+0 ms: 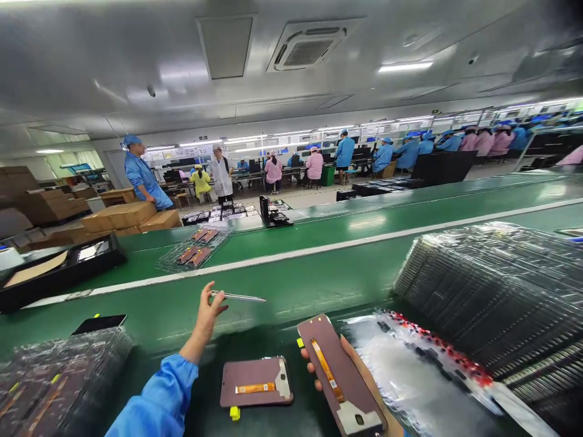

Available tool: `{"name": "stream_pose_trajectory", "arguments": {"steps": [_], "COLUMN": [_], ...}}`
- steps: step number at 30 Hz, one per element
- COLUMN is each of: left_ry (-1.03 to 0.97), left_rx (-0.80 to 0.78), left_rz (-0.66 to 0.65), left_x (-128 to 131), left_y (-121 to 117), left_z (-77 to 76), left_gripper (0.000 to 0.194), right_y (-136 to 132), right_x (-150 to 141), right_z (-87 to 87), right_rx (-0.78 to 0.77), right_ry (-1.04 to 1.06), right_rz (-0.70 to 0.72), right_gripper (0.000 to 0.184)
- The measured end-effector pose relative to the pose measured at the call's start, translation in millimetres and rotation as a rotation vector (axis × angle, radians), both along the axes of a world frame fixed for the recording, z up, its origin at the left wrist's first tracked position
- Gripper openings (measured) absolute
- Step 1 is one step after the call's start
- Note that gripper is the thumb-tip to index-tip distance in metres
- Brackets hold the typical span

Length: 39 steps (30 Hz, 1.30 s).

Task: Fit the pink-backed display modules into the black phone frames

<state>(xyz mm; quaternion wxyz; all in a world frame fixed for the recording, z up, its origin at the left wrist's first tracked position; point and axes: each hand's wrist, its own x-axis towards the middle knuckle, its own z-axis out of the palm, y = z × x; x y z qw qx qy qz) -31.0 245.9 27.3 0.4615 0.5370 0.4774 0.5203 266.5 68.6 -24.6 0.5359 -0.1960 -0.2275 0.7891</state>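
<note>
My left hand (208, 312), in a blue sleeve, is raised over the green bench and pinches a thin metal tool like tweezers (239, 297) that points right. My right hand (350, 370) grips a brownish phone display panel (339, 376) from beneath, back side up, with an orange flex cable along it. A second display panel (256, 381) lies flat on the bench between my hands, with a yellow tab at its lower edge.
A large stack of clear plastic trays (492, 291) sits to the right, and a film sheet (410, 370) lies beside it. More stacked trays (54, 376) are at lower left. A black tray (59, 270) and cardboard boxes (122, 215) stand beyond. Several people in blue and pink coats work far off.
</note>
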Motion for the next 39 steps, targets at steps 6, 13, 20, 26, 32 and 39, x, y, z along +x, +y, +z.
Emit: {"name": "stream_pose_trajectory", "arguments": {"steps": [6, 13, 20, 26, 32, 39], "left_ry": [-0.323, -0.439, -0.419, -0.390, -0.350, -0.371], "left_rx": [-0.184, -0.323, -0.316, -0.290, -0.253, -0.199], "left_rz": [-0.099, -0.372, -0.541, -0.586, -0.628, -0.614], "left_x": [-17, -9, -2, -3, 4, 15], "left_y": [-94, -187, -201, -201, -204, -206], "left_z": [26.5, 19.8, 7.8, 10.5, 15.9, 5.1], "left_gripper": [0.076, 0.086, 0.092, 0.093, 0.086, 0.090], "right_y": [-28, -48, -56, -53, -55, -60], "right_x": [-11, -24, -39, -42, -45, -59], "right_z": [44.7, 65.1, 62.0, 63.5, 59.3, 51.0], "right_rx": [0.051, 0.485, 0.875, 0.942, 0.957, 1.043], "right_ry": [-0.161, -0.612, -1.030, -1.094, -1.137, -1.319], "right_rz": [-0.220, -0.311, -0.257, -0.204, -0.189, -0.287], "right_gripper": [0.050, 0.071, 0.064, 0.062, 0.063, 0.062]}}
